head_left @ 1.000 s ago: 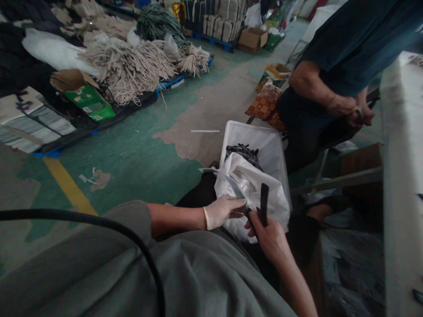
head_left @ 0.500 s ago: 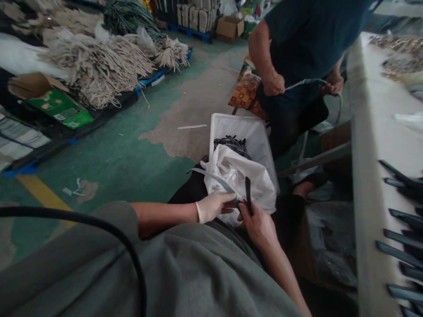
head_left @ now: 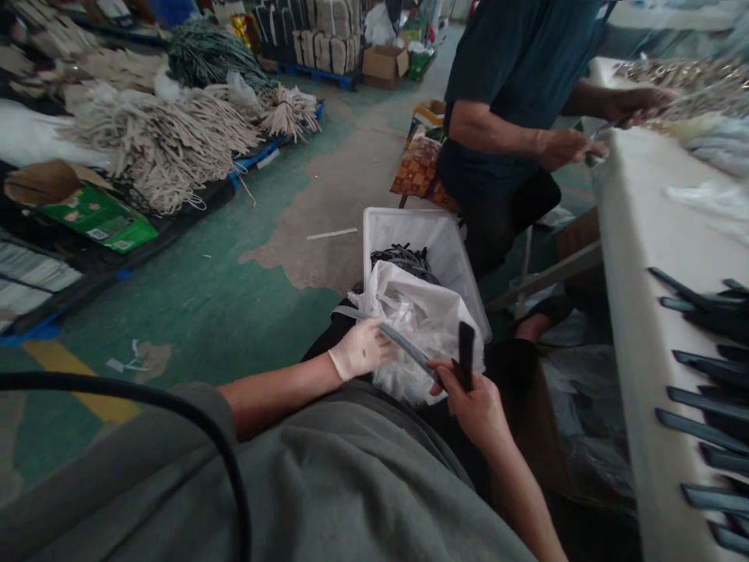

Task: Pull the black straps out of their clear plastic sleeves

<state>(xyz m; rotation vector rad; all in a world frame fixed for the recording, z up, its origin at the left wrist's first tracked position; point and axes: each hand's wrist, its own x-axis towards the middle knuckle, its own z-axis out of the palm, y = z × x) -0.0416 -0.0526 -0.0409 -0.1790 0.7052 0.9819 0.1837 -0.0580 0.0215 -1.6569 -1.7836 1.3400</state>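
A grey strap (head_left: pixel 409 345) runs slantwise between my hands, over a white woven sack (head_left: pixel 433 297). My left hand (head_left: pixel 360 350), in a pale glove, is loosely closed round the strap near its far left end, which sticks out past the fingers. My right hand (head_left: pixel 477 402), bare, pinches the strap's other end. A black strip end (head_left: pixel 466 347) stands up from the same hand; whether it belongs to the strap is hidden by the fingers. Black strips (head_left: pixel 403 259) lie in a white plastic bin (head_left: pixel 448 234) behind the sack.
A long white table (head_left: pixel 635 273) on the right carries black strips (head_left: pixel 714 425) at its near part. Beyond the bin sits a person in a dark shirt (head_left: pixel 515 70), hands at the table corner. Cord bundles (head_left: pixel 169 140) lie at left. A black cable (head_left: pixel 175 398) crosses the lower left.
My hands have moved apart: the right one went rightward, the left one slightly left, with more strap showing between them. The other person's hands have shifted right to the table.
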